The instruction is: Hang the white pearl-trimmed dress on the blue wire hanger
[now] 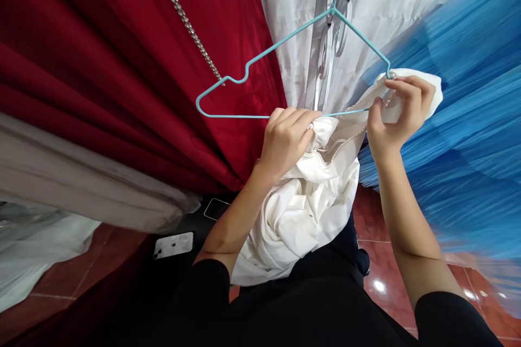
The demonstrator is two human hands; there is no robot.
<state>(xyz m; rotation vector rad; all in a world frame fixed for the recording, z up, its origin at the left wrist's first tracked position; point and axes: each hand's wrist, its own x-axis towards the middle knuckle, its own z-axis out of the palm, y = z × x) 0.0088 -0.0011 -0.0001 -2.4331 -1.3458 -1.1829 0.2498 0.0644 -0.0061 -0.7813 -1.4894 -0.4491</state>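
Observation:
A light blue wire hanger (pixel 288 40) hangs by its hook from a pale metal frame. My left hand (pixel 287 138) is closed over the middle of its bottom bar, gripping the bar together with part of a white dress (pixel 301 211). Pearl-like beads trim the dress, which bunches down over my lap. At the hanger's right end, my right hand (pixel 399 111) pinches the beaded edge of the dress, with white cloth draped over that corner. The hanger's left end carries no dress cloth, though a silver chain (pixel 185 19) passes behind it.
Red fabric (pixel 134 38) hangs at the left, with grey-beige cloth (pixel 81 173) below it. Blue tulle (pixel 468 119) fills the right side. Two phones, one a white phone (pixel 173 245), lie on a dark surface at lower left. Reddish tiles (pixel 386 276) cover the floor.

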